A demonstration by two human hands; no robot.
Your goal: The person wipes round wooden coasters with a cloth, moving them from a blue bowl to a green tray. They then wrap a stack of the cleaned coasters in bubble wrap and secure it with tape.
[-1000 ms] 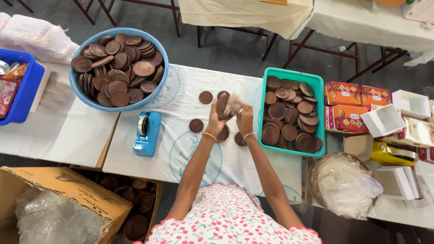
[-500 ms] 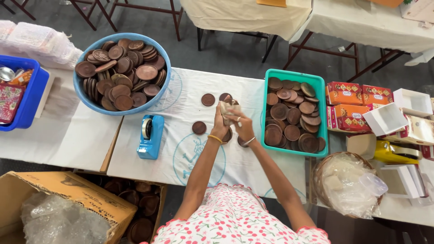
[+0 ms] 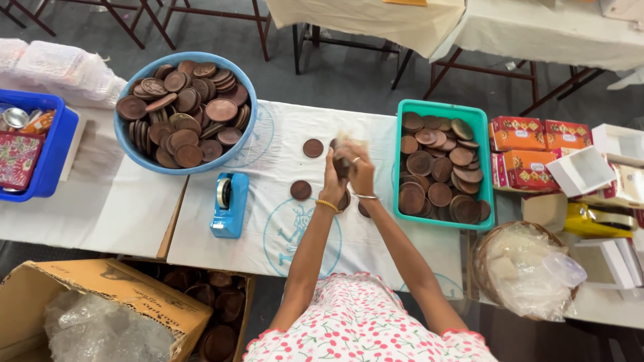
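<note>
Brown round disc, dark and flat, held above the white cloth-covered table between the left hand and right hand; both sets of fingers are curled closed around it, and a pale blurred wrapping shows at the fingertips. Loose discs of the same kind lie on the cloth beside the hands. Teal rectangular tray, right of the hands, holds stacked brown discs. Blue round basin, at left, is heaped with more. Blue tape dispenser lies near the basin. Cardboard box stands below the table edge. Grey floor and folding table legs fill the background.
</note>
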